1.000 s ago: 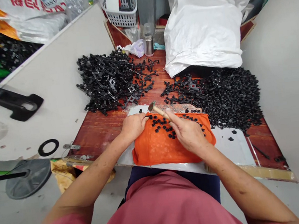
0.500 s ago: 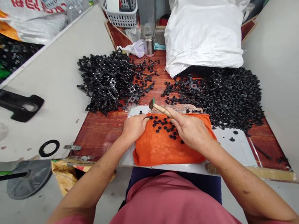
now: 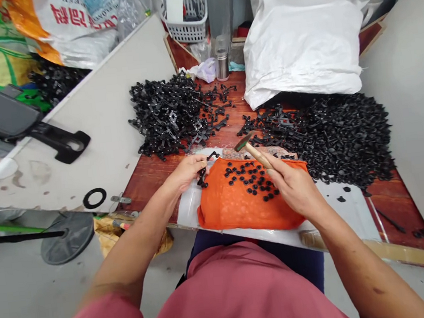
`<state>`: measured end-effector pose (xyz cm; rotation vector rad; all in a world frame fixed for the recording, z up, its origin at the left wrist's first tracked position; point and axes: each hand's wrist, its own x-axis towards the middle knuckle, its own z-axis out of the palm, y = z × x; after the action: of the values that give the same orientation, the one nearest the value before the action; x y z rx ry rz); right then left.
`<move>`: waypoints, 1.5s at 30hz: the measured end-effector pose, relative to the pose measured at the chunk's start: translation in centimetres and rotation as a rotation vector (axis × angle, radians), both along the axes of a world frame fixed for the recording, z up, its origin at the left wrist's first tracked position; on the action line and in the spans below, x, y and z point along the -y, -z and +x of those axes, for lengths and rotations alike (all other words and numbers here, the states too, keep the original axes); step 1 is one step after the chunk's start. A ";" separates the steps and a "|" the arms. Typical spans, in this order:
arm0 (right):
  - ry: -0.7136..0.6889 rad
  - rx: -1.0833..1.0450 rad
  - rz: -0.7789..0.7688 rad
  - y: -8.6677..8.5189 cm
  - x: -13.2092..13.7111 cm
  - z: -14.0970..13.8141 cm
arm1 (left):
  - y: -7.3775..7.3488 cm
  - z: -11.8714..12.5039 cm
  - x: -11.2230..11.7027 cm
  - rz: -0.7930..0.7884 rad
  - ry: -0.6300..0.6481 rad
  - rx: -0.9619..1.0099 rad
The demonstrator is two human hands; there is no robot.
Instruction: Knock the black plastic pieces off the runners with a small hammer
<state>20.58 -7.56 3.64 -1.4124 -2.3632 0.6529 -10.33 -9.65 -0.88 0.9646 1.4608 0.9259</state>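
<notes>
My left hand (image 3: 185,172) is closed on a black plastic frame piece (image 3: 204,169) at the left edge of an orange cloth (image 3: 240,208). My right hand (image 3: 294,186) grips the wooden handle of a small hammer (image 3: 251,147), its head raised just above the cloth's far edge. Several small black caps (image 3: 250,177) lie scattered on the cloth. A heap of black frames (image 3: 170,112) sits ahead to the left, and a larger heap of black parts (image 3: 339,134) spreads to the right.
A big white sack (image 3: 304,31) lies behind the right heap. A steel flask (image 3: 221,65) and a white basket (image 3: 186,14) stand at the back. Grey boards (image 3: 114,104) flank the wooden bench. A black ring (image 3: 94,198) and a fan base (image 3: 66,237) lie left.
My left hand has pulled a black frame piece off the cloth toward the left. The hammer has swung slightly right and up. The view has shifted leftward.
</notes>
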 end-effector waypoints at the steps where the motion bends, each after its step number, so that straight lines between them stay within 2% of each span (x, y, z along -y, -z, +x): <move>1: 0.009 -0.009 -0.011 0.1 0.5 0.4 | -0.2 0.1 0.2 -0.014 -0.011 0.059; 5: 0.036 -0.032 -0.051 0.5 2.6 2.2 | -1.1 0.5 1.0 -0.044 0.022 0.273; 9: 0.079 -0.032 -0.090 1.3 4.4 5.0 | -2.0 0.8 1.8 -0.083 0.087 0.391; 12: 0.126 -0.048 -0.094 2.1 5.7 7.4 | -2.1 1.4 2.1 -0.081 0.111 0.422; 15: 0.153 -0.093 -0.129 2.8 7.4 9.3 | -2.8 1.5 1.3 -0.091 0.143 0.316; 17: 0.119 -0.139 -0.184 3.1 8.7 10.2 | -4.5 0.4 0.0 -0.082 0.130 0.097; 19: 0.076 -0.166 -0.273 3.4 9.9 10.7 | -7.4 -1.9 -2.2 -0.006 0.033 -0.266; 23: 0.077 -0.188 -0.421 4.3 11.1 10.8 | -14.6 -7.2 -7.4 0.300 -0.483 -1.123; 24: 0.084 -0.198 -0.440 4.6 11.2 10.7 | -15.9 -7.7 -8.4 0.383 -0.549 -1.277; 25: 0.088 -0.209 -0.452 4.8 11.2 10.6 | -16.6 -7.6 -9.3 0.451 -0.550 -1.374; 26: 0.088 -0.219 -0.456 5.1 11.2 10.4 | -16.7 -6.9 -10.1 0.499 -0.494 -1.429; 27: 0.086 -0.229 -0.458 5.3 11.1 10.3 | -16.1 -5.6 -10.7 0.528 -0.384 -1.440; 28: 0.081 -0.238 -0.460 5.5 11.0 10.3 | -15.1 -3.9 -11.4 0.534 -0.218 -1.425; 30: 0.071 -0.257 -0.465 5.7 10.8 10.2 | -11.7 0.2 -12.8 0.530 0.176 -1.334; 31: 0.063 -0.266 -0.473 5.7 10.8 10.2 | -9.8 2.2 -13.7 0.497 0.307 -1.269; 32: 0.057 -0.274 -0.478 5.7 10.7 10.2 | -7.9 4.0 -14.6 0.457 0.372 -1.189; 33: 0.054 -0.282 -0.480 5.6 10.6 10.3 | -6.2 5.6 -15.7 0.401 0.336 -1.090; 34: 0.052 -0.289 -0.479 5.5 10.6 10.3 | -4.7 6.8 -16.8 0.336 0.240 -0.984; 37: 0.051 -0.302 -0.487 5.0 10.4 10.2 | -1.9 8.8 -20.2 0.258 0.131 -0.897; 41: 0.043 -0.336 -0.516 4.3 10.2 10.2 | -0.3 10.6 -22.9 0.159 0.147 -0.700; 45: 0.021 -0.393 -0.523 4.1 10.0 10.3 | 0.3 12.6 -22.7 0.193 0.146 -0.451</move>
<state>30.83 -17.52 -0.46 -1.3305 -1.9402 1.4715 2.27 13.01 -1.14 1.4742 1.6636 0.7822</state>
